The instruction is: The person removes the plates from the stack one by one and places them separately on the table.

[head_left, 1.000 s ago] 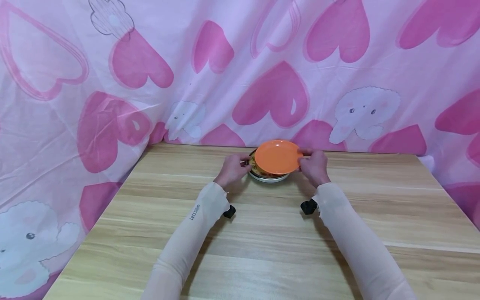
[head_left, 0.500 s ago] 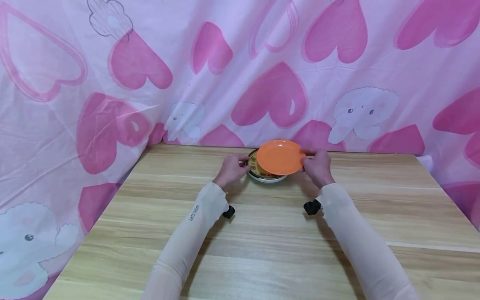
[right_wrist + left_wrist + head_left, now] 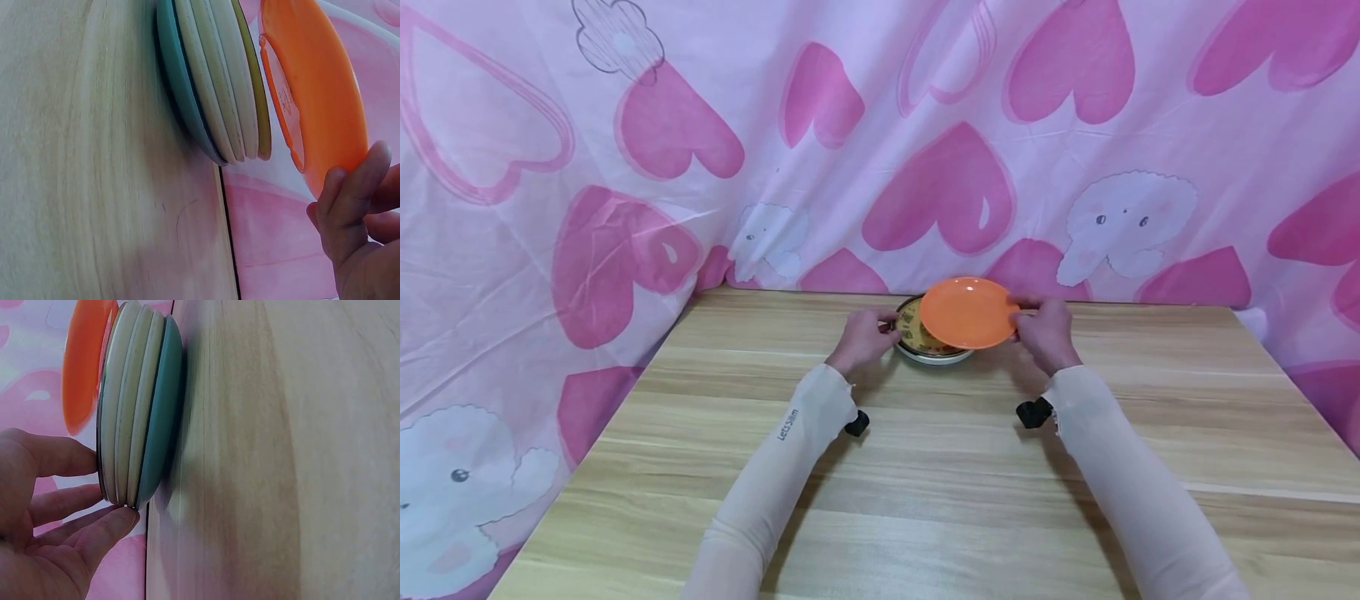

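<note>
My right hand [image 3: 1048, 333] pinches the rim of an orange plate [image 3: 970, 313], held tilted above and to the right of a stack of plates. The plate's ringed underside shows in the right wrist view. On top of the stack lies a yellow patterned plate [image 3: 911, 331] with a dark rim, partly covered by the orange plate in the head view. Below it are several cream plates [image 3: 129, 406] and a teal dish [image 3: 164, 406] at the bottom. My left hand [image 3: 859, 340] grips the stack's left edge, fingertips and thumb spread across the rims.
The stack stands near the back edge of the wood-grain table [image 3: 917, 483]. Behind it hangs a pink curtain [image 3: 850, 192] printed with hearts and fluffy animals, which also runs along the left side. Dark wrist cameras [image 3: 1034, 412] sit below both cuffs.
My right hand has drawn the orange plate to the right, so more of the yellow plate shows. My left hand has stayed at the stack's edge.
</note>
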